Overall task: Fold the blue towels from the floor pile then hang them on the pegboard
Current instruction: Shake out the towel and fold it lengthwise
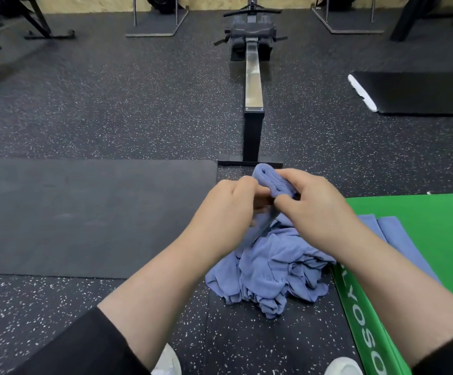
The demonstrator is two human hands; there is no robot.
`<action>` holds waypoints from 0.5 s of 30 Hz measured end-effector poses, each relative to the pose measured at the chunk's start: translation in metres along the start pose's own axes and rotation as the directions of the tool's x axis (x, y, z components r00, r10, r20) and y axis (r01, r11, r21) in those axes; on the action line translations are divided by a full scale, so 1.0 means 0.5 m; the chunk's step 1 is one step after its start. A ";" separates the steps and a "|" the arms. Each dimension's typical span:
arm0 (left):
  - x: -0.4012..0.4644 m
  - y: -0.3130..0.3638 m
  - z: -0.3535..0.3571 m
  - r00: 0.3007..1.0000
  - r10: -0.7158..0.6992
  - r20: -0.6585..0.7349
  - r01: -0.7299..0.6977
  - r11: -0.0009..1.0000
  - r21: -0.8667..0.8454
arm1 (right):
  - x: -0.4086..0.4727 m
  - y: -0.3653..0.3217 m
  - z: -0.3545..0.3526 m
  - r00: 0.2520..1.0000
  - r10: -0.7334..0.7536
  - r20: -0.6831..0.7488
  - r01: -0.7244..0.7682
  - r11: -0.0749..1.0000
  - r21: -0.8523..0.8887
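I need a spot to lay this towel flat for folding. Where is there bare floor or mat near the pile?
The black mat, left of the towel pile, lies bare. The green mat is free beyond the folded towels. It is crowded between the pile and the rower foot, where both hands work.

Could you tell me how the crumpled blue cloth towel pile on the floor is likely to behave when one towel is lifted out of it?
The crumpled blue cloth towel pile looks thin and deeply creased, so a towel would probably hang limp. The blue towel gripped by the left hand and right hand trails into the heap, so neighbours may drag along. It seems light, unlikely to slip.
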State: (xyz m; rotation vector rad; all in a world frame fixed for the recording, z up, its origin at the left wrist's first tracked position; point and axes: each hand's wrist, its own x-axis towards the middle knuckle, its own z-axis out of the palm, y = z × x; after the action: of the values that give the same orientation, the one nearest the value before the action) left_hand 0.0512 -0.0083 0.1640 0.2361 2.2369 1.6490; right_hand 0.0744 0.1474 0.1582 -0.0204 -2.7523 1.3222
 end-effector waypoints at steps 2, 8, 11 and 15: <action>-0.002 0.005 -0.006 0.999 -0.003 -0.051 0.003 1.000 0.007 | 0.005 0.006 -0.002 0.998 0.045 -0.034 -0.046 0.999 -0.010; 0.014 -0.017 -0.023 0.988 0.102 -0.114 -0.073 0.969 0.234 | 0.012 0.015 -0.007 0.996 0.088 -0.024 -0.085 0.991 0.105; 0.010 -0.018 -0.016 0.990 0.113 -0.079 -0.097 0.977 0.189 | 0.009 0.018 -0.003 0.995 0.100 -0.015 -0.094 0.965 0.243; 0.014 -0.007 -0.023 0.967 0.149 -0.205 -0.131 0.987 0.097 | 0.004 0.014 0.002 0.993 0.094 0.066 -0.114 0.871 0.477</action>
State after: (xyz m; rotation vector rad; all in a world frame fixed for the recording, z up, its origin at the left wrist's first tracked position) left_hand 0.0405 -0.0174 0.1625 0.2556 2.5022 1.7268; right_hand 0.0723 0.1510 0.1522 -0.1105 -2.3965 2.0199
